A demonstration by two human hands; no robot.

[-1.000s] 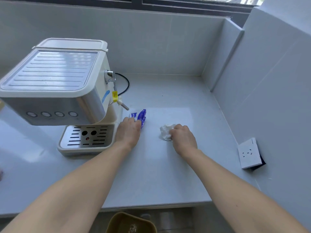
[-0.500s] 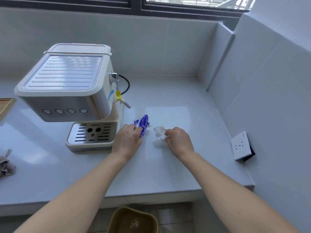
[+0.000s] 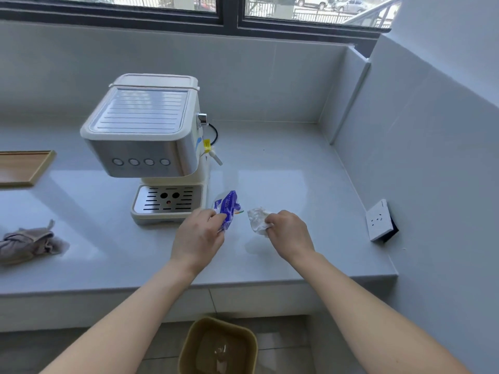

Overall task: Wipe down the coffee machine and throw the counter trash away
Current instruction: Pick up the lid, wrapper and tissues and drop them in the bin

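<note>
Trash bin [image 3: 217, 346] sat on the floor directly below us; our left hand [image 3: 198, 236] pinched the blue wrapper [image 3: 227, 207], our right hand [image 3: 289, 232] the crumpled tissue [image 3: 256, 220].

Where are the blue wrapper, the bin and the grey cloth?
blue wrapper [image 3: 228, 206], head view, crinkled upper part.
bin [image 3: 189, 340], head view, left rim.
grey cloth [image 3: 27, 242], head view, bunched middle.

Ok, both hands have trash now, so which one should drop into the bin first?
Left, marginally. The left hand grips the blue wrapper almost straight above the bin under the counter edge. The right hand, holding the crumpled tissue, sits further right.
</note>
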